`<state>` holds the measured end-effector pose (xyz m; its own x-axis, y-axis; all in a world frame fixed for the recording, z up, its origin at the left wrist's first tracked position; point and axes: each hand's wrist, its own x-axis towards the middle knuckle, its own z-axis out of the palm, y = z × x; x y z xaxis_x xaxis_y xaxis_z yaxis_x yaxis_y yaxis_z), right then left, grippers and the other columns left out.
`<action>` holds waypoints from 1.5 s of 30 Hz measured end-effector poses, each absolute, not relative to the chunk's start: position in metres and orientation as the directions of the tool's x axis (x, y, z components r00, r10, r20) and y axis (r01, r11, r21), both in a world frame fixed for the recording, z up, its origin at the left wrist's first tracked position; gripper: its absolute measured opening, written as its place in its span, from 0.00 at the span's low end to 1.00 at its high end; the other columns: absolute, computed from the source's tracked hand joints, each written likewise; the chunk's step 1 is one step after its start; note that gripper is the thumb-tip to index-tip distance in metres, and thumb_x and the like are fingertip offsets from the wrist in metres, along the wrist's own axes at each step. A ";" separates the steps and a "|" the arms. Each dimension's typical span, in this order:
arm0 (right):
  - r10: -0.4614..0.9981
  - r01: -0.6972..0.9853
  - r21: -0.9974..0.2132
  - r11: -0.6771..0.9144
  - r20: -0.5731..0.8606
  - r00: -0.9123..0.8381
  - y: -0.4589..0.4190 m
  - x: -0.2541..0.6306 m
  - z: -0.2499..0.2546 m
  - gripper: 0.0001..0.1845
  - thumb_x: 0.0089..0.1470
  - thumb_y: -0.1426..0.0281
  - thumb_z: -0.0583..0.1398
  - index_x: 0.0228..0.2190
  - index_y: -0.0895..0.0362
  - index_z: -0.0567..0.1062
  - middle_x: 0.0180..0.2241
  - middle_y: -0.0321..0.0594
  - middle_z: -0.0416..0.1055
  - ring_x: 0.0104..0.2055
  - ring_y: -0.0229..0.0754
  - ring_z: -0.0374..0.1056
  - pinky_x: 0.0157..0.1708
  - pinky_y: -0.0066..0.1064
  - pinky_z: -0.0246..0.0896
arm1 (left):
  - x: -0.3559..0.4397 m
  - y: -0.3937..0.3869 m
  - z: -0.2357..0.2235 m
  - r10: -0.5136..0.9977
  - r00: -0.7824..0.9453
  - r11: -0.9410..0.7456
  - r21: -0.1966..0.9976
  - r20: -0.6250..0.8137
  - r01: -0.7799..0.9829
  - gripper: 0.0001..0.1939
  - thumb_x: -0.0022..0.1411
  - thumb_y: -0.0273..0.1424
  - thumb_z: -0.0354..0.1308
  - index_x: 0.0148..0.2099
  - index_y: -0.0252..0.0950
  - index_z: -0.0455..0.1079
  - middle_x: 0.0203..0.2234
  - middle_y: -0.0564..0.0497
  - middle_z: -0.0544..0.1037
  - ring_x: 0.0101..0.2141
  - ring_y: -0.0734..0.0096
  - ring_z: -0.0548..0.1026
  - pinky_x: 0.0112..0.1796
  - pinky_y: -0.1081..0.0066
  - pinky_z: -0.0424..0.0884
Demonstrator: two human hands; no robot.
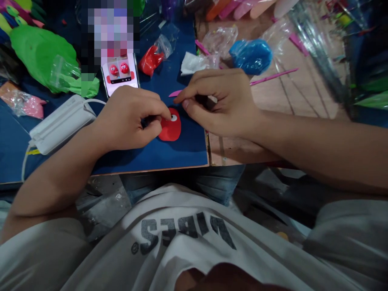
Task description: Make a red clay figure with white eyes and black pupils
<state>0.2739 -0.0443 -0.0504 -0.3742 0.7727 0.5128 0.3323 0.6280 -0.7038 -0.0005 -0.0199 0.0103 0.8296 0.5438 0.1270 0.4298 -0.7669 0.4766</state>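
Note:
A rounded, flattened piece of red modelling clay (171, 131) lies on the blue board, with a white eye with a black pupil (173, 118) near its top. My left hand (130, 115) is curled at the piece's left side, index fingertip touching it beside the eye and thumb at its edge. Over its upper right, my right hand (222, 101) has thumb and index finger pinched together; whatever is between them is too small to make out. A pink blade tip (175, 93) shows just left of these fingers, and I cannot tell whether the hand holds it.
Behind my left hand a phone (119, 74) shows red figures with eyes. A white power bank (62, 124) with a cable lies left. Bagged red clay (150, 60), blue clay (251, 55) and green clay (44, 52) lie further back. A pink stick (274, 76) rests on the wooden board (239, 149).

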 end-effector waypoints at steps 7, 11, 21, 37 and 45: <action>0.683 0.315 -0.624 0.715 0.527 -0.506 -0.044 0.278 -0.048 0.11 0.76 0.68 0.65 0.43 0.48 0.90 0.34 0.39 0.84 0.31 0.42 0.77 0.31 0.36 0.73 | -0.003 -0.018 0.006 0.531 0.838 -0.789 0.437 0.129 0.432 0.18 0.74 0.29 0.57 0.51 0.45 0.89 0.38 0.50 0.89 0.34 0.63 0.82 0.39 0.59 0.73; 0.684 0.317 -0.623 0.715 0.531 -0.500 -0.044 0.278 -0.049 0.11 0.76 0.68 0.65 0.43 0.47 0.89 0.33 0.39 0.83 0.31 0.42 0.77 0.31 0.36 0.74 | -0.004 -0.016 0.007 0.548 0.831 -0.765 0.459 0.096 0.452 0.17 0.75 0.30 0.57 0.52 0.48 0.88 0.37 0.51 0.88 0.36 0.62 0.82 0.42 0.59 0.75; 0.757 0.365 -0.675 0.642 0.481 -0.442 -0.045 0.277 -0.048 0.11 0.76 0.62 0.66 0.42 0.46 0.90 0.33 0.40 0.84 0.32 0.45 0.78 0.34 0.39 0.77 | 0.000 -0.018 0.011 0.546 0.832 -0.772 0.443 0.094 0.456 0.18 0.75 0.31 0.55 0.53 0.46 0.88 0.37 0.50 0.89 0.32 0.64 0.79 0.38 0.59 0.72; 0.783 0.306 -0.737 0.603 0.474 -0.402 -0.040 0.277 -0.051 0.09 0.72 0.57 0.72 0.39 0.46 0.90 0.31 0.40 0.83 0.29 0.45 0.74 0.30 0.39 0.73 | -0.001 -0.016 0.007 0.547 0.832 -0.763 0.463 0.091 0.451 0.20 0.73 0.30 0.56 0.56 0.46 0.88 0.41 0.50 0.90 0.38 0.63 0.84 0.42 0.60 0.75; 0.656 0.254 -0.610 0.751 0.644 -0.394 -0.037 0.277 -0.054 0.13 0.71 0.73 0.66 0.43 0.47 0.91 0.30 0.36 0.81 0.26 0.39 0.72 0.27 0.35 0.67 | -0.001 -0.016 0.004 0.556 0.829 -0.746 0.472 0.056 0.469 0.19 0.72 0.31 0.57 0.55 0.46 0.88 0.43 0.49 0.91 0.41 0.60 0.86 0.45 0.59 0.77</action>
